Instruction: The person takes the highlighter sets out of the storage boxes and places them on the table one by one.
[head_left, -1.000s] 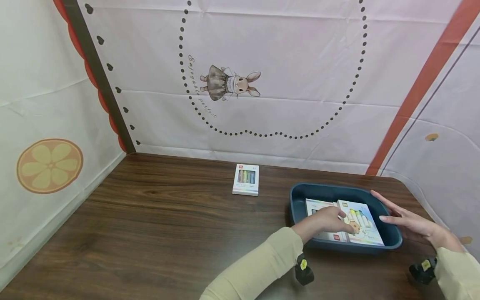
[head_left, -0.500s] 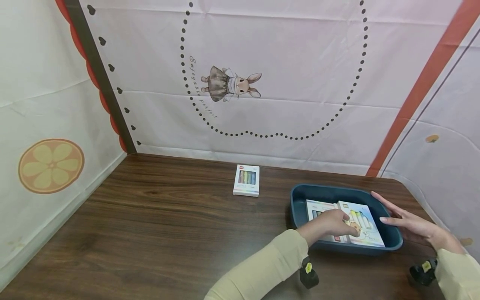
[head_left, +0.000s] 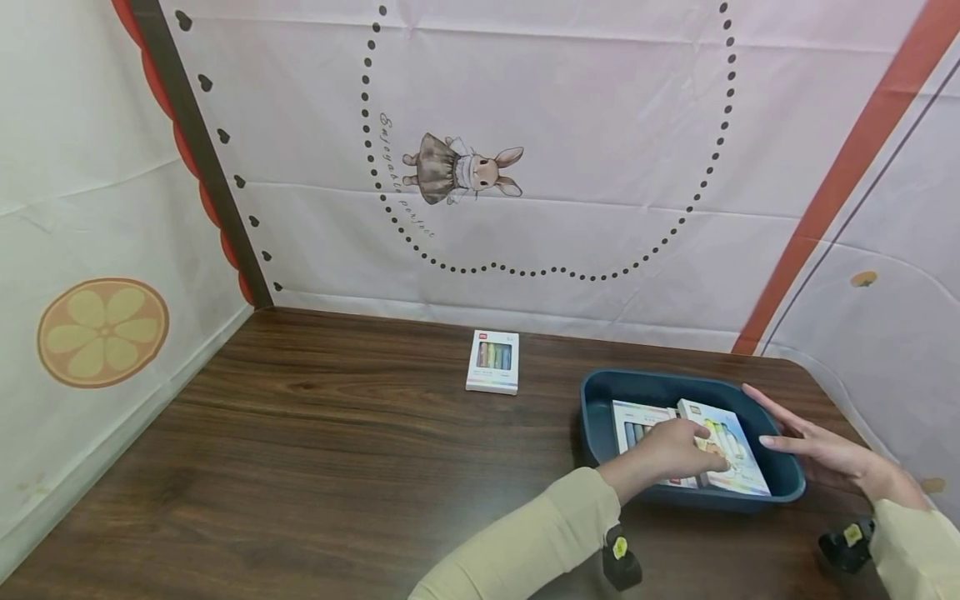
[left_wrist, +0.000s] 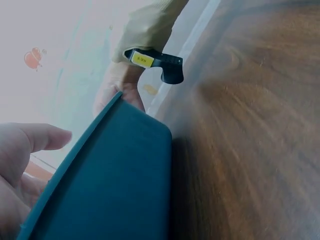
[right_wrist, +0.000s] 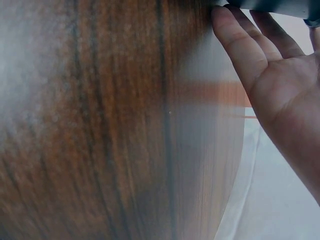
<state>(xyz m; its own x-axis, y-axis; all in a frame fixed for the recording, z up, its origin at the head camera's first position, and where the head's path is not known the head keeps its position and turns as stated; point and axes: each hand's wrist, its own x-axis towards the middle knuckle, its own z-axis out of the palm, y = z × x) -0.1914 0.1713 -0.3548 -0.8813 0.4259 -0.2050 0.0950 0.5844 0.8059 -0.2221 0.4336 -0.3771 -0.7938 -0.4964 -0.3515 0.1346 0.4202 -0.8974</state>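
Observation:
In the head view a dark blue plastic bin (head_left: 660,381) holds two flat white crayon boxes, side by side. My left hand (head_left: 667,450) reaches over the left crayon box (head_left: 632,413) and touches the right crayon box (head_left: 742,467), whose left edge sits slightly raised. Its thumb is over that box's printed face; the other fingertips are hidden. The left wrist view has the thumb of the left hand (left_wrist: 25,150) above the rim of the bin (left_wrist: 115,175). With extended fingers, my right hand (head_left: 832,450) steadies the bin's right end; the right wrist view has those fingers (right_wrist: 242,42) touching it.
A third white crayon box (head_left: 492,361) lies flat towards the back of the brown wooden table (head_left: 300,467). Printed cloth (head_left: 585,150) hangs behind and at both sides. Black wrist cameras (head_left: 621,558) hang below both sleeves.
My left hand has slid a little to the right over the right crayon box. That box's left edge has risen slightly. The right hand and the bin have stayed put.

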